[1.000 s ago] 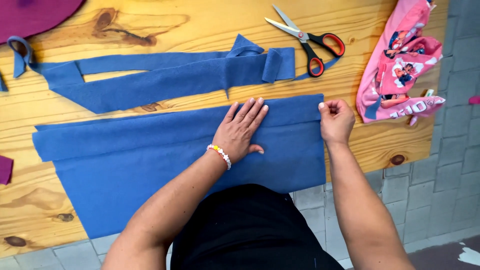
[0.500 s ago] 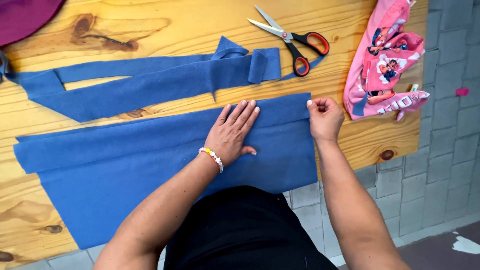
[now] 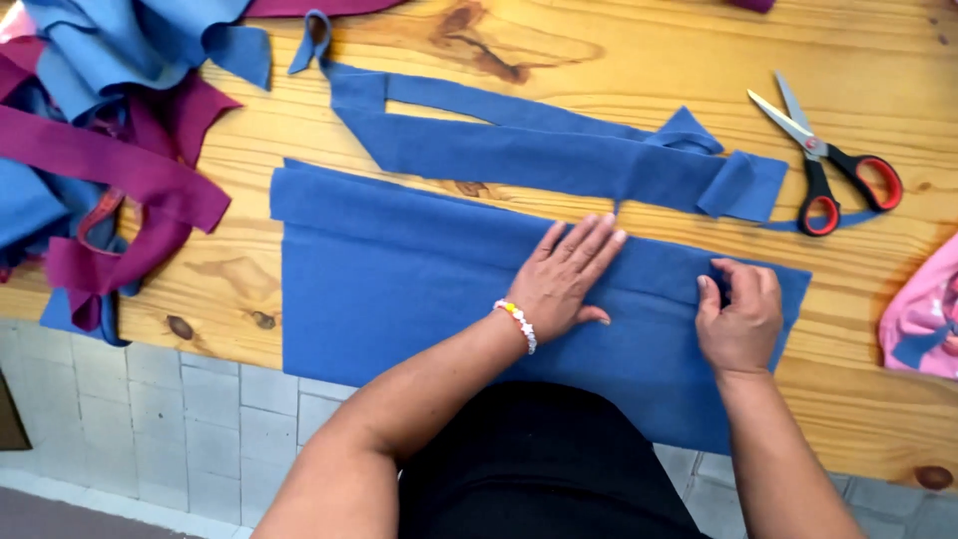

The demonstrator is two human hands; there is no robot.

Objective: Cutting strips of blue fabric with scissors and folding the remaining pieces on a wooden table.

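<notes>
while both hands press | left hand flat, right hand pinching | one blue cloth | one scissors

Bright, even daylight fills the scene, with no harsh glare on the wooden bench. Shadows are soft and short beneath the left hand and right hand. Focus is fairly sharp throughout, with slight softness toward the edges.

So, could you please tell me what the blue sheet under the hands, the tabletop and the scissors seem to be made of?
The blue sheet looks like soft matte cloth, perhaps fleece or felt: it folds without a sharp crease and has no sheen. The tabletop looks like varnished pine, pale with dark knots and grain. The scissors have shiny, probably steel blades and red-and-black handles, likely plastic.
</notes>
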